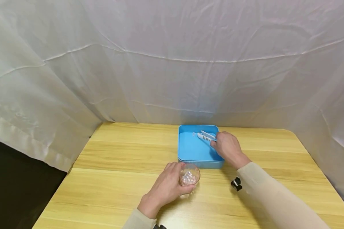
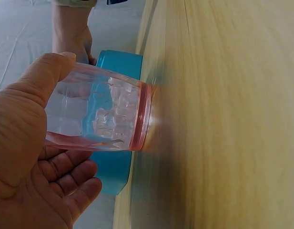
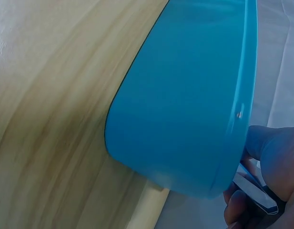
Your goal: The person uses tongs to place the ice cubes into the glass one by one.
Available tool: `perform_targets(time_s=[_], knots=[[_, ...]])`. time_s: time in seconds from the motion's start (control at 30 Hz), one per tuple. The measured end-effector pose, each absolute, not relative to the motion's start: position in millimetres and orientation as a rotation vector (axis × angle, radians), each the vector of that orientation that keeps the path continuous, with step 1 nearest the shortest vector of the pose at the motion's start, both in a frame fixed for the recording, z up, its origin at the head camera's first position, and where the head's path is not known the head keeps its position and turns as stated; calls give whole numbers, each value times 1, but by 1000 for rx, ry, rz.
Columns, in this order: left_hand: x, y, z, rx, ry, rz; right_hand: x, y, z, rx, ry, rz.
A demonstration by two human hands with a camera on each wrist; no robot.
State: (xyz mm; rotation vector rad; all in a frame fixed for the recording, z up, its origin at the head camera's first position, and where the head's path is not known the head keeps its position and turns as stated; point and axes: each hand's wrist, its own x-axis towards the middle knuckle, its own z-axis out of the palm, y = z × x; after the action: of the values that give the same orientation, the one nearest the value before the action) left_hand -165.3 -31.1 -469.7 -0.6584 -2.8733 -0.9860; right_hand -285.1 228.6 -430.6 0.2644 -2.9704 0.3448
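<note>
In the head view, my left hand (image 1: 168, 183) holds a clear pink-tinted cup (image 1: 198, 175), thumb and fingers around its sides. Clear ice-like cubes (image 2: 119, 107) lie at the bottom of the cup, which appears to stand on the table. My right hand (image 1: 227, 147) grips white tongs (image 1: 207, 135) over the right side of a blue box (image 1: 189, 149). The tongs' tips reach down inside the box. Near them lies a small clear piece (image 1: 193, 134) on the box floor. In the right wrist view, the box's outer wall hides the tongs' tips.
The wooden table (image 1: 117, 190) extends to both sides of the box. Behind and beside it hangs a pale curtain (image 1: 160, 82). The box stands near the table's back edge, just beyond the cup. A dark area (image 1: 14, 184) shows at the lower left.
</note>
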Motion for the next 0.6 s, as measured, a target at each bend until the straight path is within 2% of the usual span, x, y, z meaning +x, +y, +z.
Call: perform_targets(time_s=[0.6], knots=[[-165,-31,-469,-659,-2875,-996,-271,228,-428,303,-2963,369]])
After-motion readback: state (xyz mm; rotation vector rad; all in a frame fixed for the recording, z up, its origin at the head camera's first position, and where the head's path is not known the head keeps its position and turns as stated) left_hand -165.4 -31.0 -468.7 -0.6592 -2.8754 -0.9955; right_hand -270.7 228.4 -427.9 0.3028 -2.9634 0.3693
